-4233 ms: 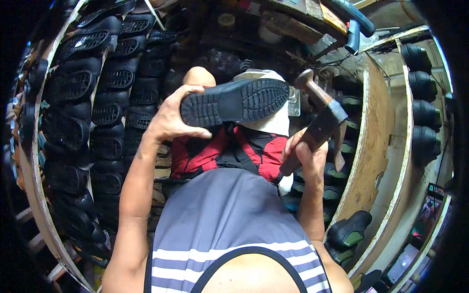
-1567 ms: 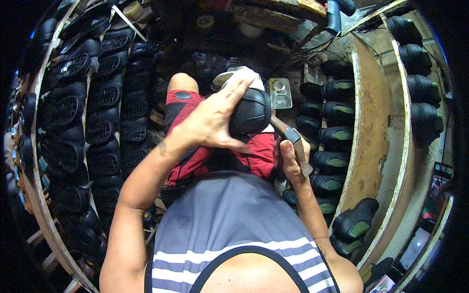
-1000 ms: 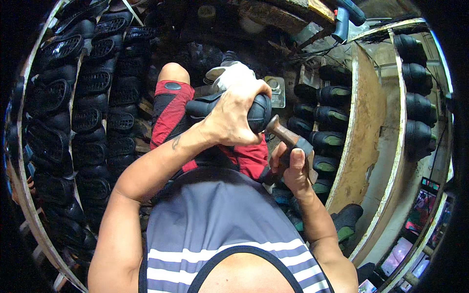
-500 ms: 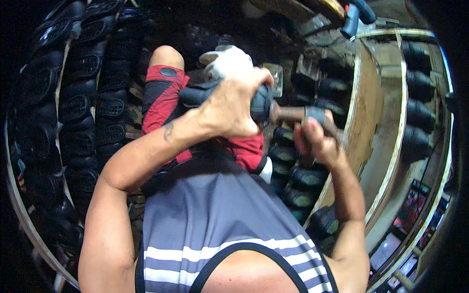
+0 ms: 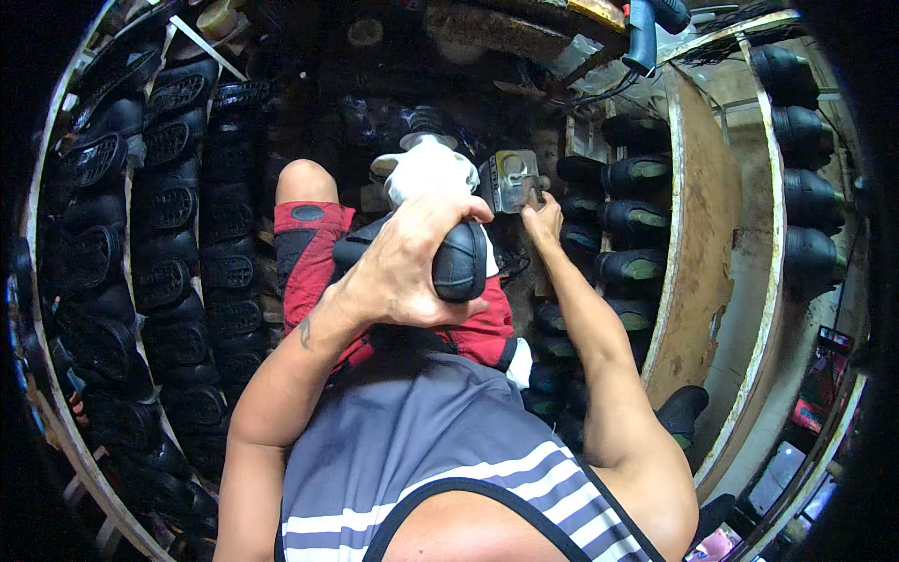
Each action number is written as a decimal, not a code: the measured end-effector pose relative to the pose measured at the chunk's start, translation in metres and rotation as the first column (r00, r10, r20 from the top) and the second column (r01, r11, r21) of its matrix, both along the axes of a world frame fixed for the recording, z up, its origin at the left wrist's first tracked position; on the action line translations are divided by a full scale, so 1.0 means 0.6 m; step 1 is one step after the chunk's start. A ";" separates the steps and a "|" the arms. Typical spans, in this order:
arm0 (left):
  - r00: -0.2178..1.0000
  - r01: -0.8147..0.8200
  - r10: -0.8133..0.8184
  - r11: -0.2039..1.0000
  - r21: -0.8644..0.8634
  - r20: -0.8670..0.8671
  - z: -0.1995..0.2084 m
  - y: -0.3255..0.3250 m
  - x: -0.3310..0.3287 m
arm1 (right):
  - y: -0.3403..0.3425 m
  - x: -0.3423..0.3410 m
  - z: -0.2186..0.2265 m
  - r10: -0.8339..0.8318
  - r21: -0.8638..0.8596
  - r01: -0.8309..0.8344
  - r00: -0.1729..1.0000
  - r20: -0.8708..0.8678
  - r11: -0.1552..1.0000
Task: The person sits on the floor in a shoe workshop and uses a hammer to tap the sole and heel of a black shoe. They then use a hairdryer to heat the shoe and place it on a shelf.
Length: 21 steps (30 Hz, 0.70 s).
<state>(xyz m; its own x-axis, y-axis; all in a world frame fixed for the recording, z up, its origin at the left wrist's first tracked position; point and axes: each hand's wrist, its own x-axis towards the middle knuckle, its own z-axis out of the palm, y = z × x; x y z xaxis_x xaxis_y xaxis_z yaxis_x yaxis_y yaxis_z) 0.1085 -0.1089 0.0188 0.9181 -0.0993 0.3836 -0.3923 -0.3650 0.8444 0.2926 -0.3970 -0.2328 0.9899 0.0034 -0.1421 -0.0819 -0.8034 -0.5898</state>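
Shoe (image 5: 461, 266) is still held by left hand (image 5: 403, 258); right hand (image 5: 543, 223) is moved to clear box (image 5: 510, 180), grip unclear; hammering paused.

Location type: shoe workshop. Indicators: rows of black shoes with treaded soles (image 5: 171, 208) racked at left; black shoes with green patches (image 5: 646, 172) at right; dark blue pistol-shaped tool (image 5: 642, 42); black rounded shoe (image 5: 459, 266) gripped in the left hand (image 5: 403, 258).

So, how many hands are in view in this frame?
2: the left hand grasping a black shoe over the lap, the right hand beside the clear container. No others show.
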 end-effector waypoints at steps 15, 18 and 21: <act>0.992 -0.072 0.078 0.995 -0.062 0.098 0.017 0.059 -0.011 | 0.105 0.000 0.086 -0.079 0.518 -0.003 0.987 0.137 0.855; 0.904 -0.342 0.389 0.906 -0.249 0.176 0.037 0.099 -0.021 | 0.129 -0.119 0.268 0.171 0.582 -0.362 0.918 0.357 0.728; 0.846 -0.441 0.504 0.482 -0.757 -0.172 0.055 0.120 -0.026 | 0.179 -0.247 0.398 0.577 0.382 -0.767 0.641 0.506 0.516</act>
<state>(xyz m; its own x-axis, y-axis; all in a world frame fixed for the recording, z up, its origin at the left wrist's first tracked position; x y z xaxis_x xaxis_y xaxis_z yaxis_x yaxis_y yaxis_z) 0.0930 -0.0367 0.0519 0.7062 0.6898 0.1595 -0.4234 0.2309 0.8760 0.1441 -0.2896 0.0059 0.6375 0.6628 0.3929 0.5875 -0.0883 -0.8044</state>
